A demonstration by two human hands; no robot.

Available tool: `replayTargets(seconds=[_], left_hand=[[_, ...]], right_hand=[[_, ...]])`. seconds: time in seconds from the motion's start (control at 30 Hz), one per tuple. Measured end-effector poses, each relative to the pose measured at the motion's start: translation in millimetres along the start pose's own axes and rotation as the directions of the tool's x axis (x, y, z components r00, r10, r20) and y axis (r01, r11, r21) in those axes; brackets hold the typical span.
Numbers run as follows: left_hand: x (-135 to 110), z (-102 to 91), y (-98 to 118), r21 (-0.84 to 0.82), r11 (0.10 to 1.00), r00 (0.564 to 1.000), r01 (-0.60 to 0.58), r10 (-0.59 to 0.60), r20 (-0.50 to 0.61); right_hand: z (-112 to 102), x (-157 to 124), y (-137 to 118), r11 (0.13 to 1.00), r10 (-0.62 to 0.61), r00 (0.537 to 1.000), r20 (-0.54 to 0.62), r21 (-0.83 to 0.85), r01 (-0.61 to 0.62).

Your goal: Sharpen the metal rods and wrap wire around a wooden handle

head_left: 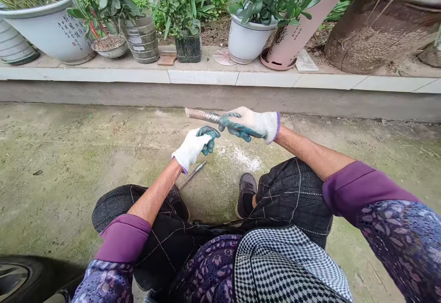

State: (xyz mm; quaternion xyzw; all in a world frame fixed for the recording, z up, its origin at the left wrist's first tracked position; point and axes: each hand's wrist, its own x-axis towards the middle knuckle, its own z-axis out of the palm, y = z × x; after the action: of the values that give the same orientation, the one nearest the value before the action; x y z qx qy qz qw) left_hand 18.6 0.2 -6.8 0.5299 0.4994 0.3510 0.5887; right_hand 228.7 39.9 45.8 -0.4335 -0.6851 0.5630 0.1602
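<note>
My right hand (246, 124), in a white glove with a green coated palm, is closed round a wooden handle (197, 114). The handle points left, and shiny silver wire (212, 117) is wound round it just ahead of my fingers. Below and to the left of it is my left hand (201, 143), gloved alike, with its fingers curled in. Whatever those fingers may pinch is too small to make out. A thin stick (193, 174) with a pale end lies on the ground by my left shoe, under my left hand.
White powder (246, 159) is scattered on the concrete ground (113, 147) between my feet. Ahead runs a low tiled ledge (203, 77) with several potted plants, among them a white pot (248, 41) and a large brown pot (375, 41). A wheel (20, 277) stands at lower left.
</note>
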Motion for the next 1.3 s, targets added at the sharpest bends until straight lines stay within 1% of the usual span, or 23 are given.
replayTargets(seconds=[0.07, 0.1, 0.17, 0.23, 0.3, 0.37, 0.43, 0.5, 0.57, 0.6, 0.67, 0.73, 0.8, 0.93, 1.0, 1.03, 1.1, 1.17, 1.2, 1.23, 1.3], left_hand=[[3, -2.0, -1, 0.060, 0.998, 1.000, 0.001, 0.001, -0.018], [4, -3.0, 0, 0.084, 0.996, 1.000, -0.021, 0.022, -0.015], [6, -5.1, 4, 0.110, 0.989, 0.995, -0.097, 0.095, 0.025], [8, -6.4, 9, 0.135, 0.978, 0.987, -0.157, 0.150, 0.062], [9, -6.2, 13, 0.193, 0.969, 0.988, -0.151, 0.141, 0.065], [9, -5.1, 13, 0.234, 0.965, 0.993, -0.116, 0.106, 0.055], [10, -3.4, 11, 0.241, 0.967, 0.997, -0.078, 0.071, 0.041], [10, -1.4, 7, 0.235, 0.971, 0.999, -0.051, 0.046, 0.028], [9, 1.1, 5, 0.227, 0.974, 0.999, -0.023, 0.016, 0.036], [7, 2.5, 5, 0.217, 0.976, 0.999, -0.008, -0.002, 0.044], [4, 5.4, 6, 0.182, 0.983, 0.998, 0.029, -0.038, 0.043], [0, 8.1, 9, 0.116, 0.991, 0.997, 0.071, -0.073, 0.013], [-5, 10.5, 14, 0.029, 0.995, 0.995, 0.099, -0.098, -0.031], [-13, 15.2, 21, -0.077, 0.991, 0.986, 0.111, -0.119, -0.119], [-15, 16.7, 21, -0.095, 0.991, 0.985, 0.092, -0.105, -0.137], [-16, 17.0, 19, -0.101, 0.992, 0.986, 0.080, -0.094, -0.136], [-15, 16.3, 14, -0.101, 0.992, 0.989, 0.076, -0.088, -0.115], [-14, 14.3, 7, -0.089, 0.993, 0.992, 0.083, -0.091, -0.091], [-13, 12.9, 3, -0.079, 0.993, 0.993, 0.086, -0.092, -0.080], [-11, 11.3, 1, -0.067, 0.994, 0.993, 0.085, -0.090, -0.072], [-7, 7.6, -3, -0.035, 0.996, 0.993, 0.082, -0.085, -0.077]], right_hand=[[-1, -6, 1, 0.999, 0.013, 0.991, 0.131, 0.031, -0.017], [-2, -9, 2, 0.999, 0.033, 0.981, 0.193, 0.019, -0.037], [-4, -16, 1, 0.996, 0.085, 0.953, 0.292, -0.041, -0.076], [-6, -21, 0, 0.987, 0.143, 0.929, 0.342, -0.114, -0.110], [-6, -25, -1, 0.969, 0.216, 0.908, 0.359, -0.195, -0.154], [-4, -26, -1, 0.933, 0.283, 0.900, 0.330, -0.312, -0.179], [0, -23, 1, 0.866, 0.287, 0.925, 0.248, -0.481, -0.140], [5, -17, 4, 0.746, 0.245, 0.959, 0.143, -0.660, -0.092], [8, -10, 9, 0.617, 0.209, 0.976, 0.054, -0.782, -0.089], [9, -6, 11, 0.565, 0.206, 0.978, 0.019, -0.819, -0.103], [9, 0, 14, 0.497, 0.198, 0.980, -0.034, -0.858, -0.130], [8, 5, 17, 0.469, 0.185, 0.980, -0.070, -0.870, -0.151], [8, 8, 17, 0.461, 0.165, 0.982, -0.095, -0.873, -0.162], [6, 18, 16, 0.483, 0.054, 0.991, -0.124, -0.865, -0.135], [5, 22, 14, 0.538, 0.005, 0.988, -0.157, -0.832, -0.135], [4, 24, 12, 0.593, 0.008, 0.984, -0.180, -0.791, -0.149], [1, 23, 8, 0.751, 0.066, 0.972, -0.224, -0.630, -0.197], [-1, 18, 4, 0.897, 0.142, 0.964, -0.224, -0.382, -0.221], [-2, 15, 3, 0.942, 0.159, 0.966, -0.203, -0.262, -0.210], [-3, 10, 2, 0.969, 0.154, 0.973, -0.170, -0.166, -0.182], [-4, 2, 0, 0.990, 0.127, 0.990, -0.067, -0.053, -0.130]])
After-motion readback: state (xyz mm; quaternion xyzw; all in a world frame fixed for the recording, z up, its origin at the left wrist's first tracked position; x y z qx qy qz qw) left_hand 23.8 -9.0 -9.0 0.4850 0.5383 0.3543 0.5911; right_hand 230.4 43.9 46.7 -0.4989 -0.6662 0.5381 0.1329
